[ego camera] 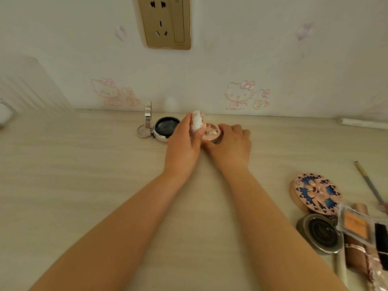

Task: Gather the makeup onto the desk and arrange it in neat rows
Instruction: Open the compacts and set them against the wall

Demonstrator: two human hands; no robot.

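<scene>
Pale woodgrain desk (84, 185): both hands grip round pink compact (210, 133).

I'm seeing a pale beige wood-grain desk (84, 185) under white wallpaper (273, 59) printed with pink cartoon cats. The socket plate (165, 22) is showing gold. The open silver compact (165, 128) is showing a black inside; the compact (211, 132) beside it is glowing rose-gold, its lid (196, 122) white. At right, a round case (316, 193) is wearing blue-and-pink floral patterning, near an orange powder pan (355, 225).

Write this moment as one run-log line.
left hand: holds compact lid | right hand: steadies pink compact | desk: row unfinished
</scene>
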